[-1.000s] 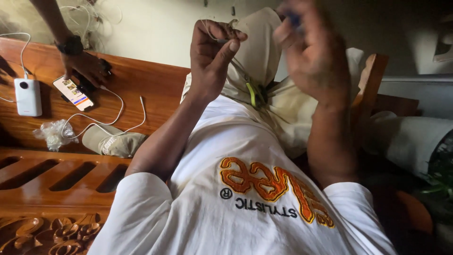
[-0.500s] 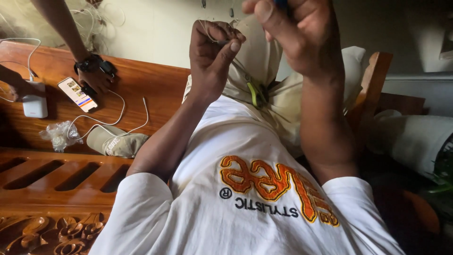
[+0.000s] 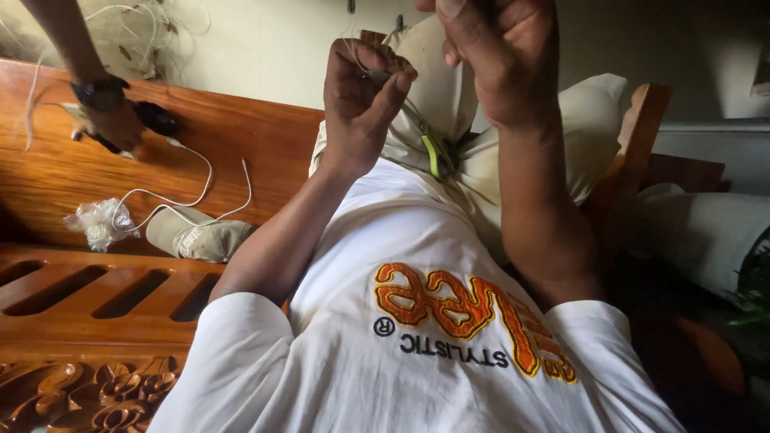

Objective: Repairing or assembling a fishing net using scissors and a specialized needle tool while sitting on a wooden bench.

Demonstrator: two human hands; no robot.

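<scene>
My left hand (image 3: 365, 96) is raised in front of me, its thumb and fingers pinched on a thin pale thread (image 3: 350, 50) that runs upward. My right hand (image 3: 497, 60) is higher, at the top edge of the view, fingers curled shut; whatever it may hold is cut off there. Both hands hover over my bent knees in beige cloth (image 3: 437, 88), where a short yellow-green strip (image 3: 433, 156) lies. My white printed T-shirt (image 3: 417, 321) fills the lower view.
A carved wooden bench (image 3: 96, 297) runs along the left. On it lie a beige cap (image 3: 196, 236), a crumpled clear bag (image 3: 100, 224) and a white cable (image 3: 200, 180). Another person's hand (image 3: 112, 124) with a wristwatch holds a dark object there. Tangled netting (image 3: 144, 36) hangs behind.
My right hand has risen to the top edge. The other person's hand has shifted left along the bench; the white box and the flat card there are gone from view.
</scene>
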